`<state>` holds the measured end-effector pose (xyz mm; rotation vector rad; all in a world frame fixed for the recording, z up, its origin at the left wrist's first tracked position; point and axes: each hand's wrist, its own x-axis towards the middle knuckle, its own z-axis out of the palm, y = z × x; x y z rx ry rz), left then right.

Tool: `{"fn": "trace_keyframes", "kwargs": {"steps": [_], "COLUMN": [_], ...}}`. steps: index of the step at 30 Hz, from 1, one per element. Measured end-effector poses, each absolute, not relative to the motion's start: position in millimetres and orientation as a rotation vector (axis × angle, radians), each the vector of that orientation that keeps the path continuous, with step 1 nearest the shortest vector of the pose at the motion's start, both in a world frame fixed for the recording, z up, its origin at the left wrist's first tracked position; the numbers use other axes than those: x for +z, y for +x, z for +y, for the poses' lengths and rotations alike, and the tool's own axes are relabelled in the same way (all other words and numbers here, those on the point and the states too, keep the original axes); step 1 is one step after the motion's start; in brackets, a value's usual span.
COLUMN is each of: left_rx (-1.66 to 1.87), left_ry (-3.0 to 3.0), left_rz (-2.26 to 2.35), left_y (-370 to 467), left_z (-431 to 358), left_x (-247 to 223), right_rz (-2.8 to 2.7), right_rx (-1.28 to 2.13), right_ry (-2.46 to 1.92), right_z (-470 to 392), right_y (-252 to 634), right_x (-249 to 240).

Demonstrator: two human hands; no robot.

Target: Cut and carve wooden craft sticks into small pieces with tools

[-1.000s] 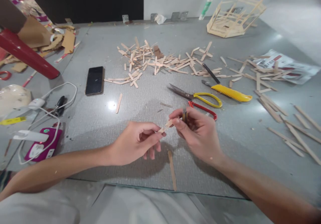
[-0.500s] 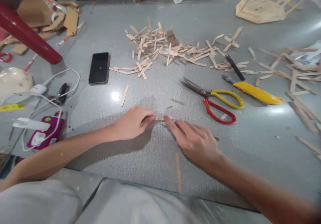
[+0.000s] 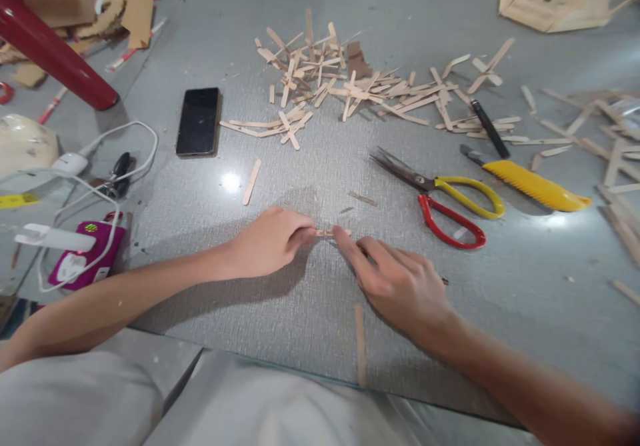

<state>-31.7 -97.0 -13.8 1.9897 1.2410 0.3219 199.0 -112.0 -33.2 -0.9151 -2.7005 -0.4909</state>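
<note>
Between my hands, low over the grey table (image 3: 200,319), is a small piece of wooden stick (image 3: 327,233). My left hand (image 3: 273,243) pinches its left end between thumb and fingertips. The index fingertip of my right hand (image 3: 400,279) touches its right part; the other fingers are curled, and something small and dark shows beside them. A flat stick (image 3: 360,346) lies at the table's front edge, another (image 3: 251,182) beyond my left hand. Thin slivers (image 3: 363,199) rest just past the piece.
Scissors (image 3: 430,186) with red and yellow handles and a yellow-handled knife (image 3: 540,183) lie to the right. Behind is a heap of sticks (image 3: 350,93). A phone (image 3: 198,123), white cable, purple box (image 3: 90,253) and red post (image 3: 60,49) are on the left.
The view has tilted down and shifted slightly, so the table items appear displaced. Both hands keep nearly the same pose around the small stick piece.
</note>
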Motion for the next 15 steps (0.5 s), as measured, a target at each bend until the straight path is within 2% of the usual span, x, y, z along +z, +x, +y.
{"fn": "trace_keyframes", "kwargs": {"steps": [15], "left_rx": [0.349], "left_ry": [2.03], "left_rz": [1.237], "left_y": [-29], "left_z": [-98], "left_x": [-14], "right_rz": [-2.73], "right_rx": [-0.676], "right_ry": [-0.922], "right_z": [-116], "right_y": [188], "right_x": [-28]}}
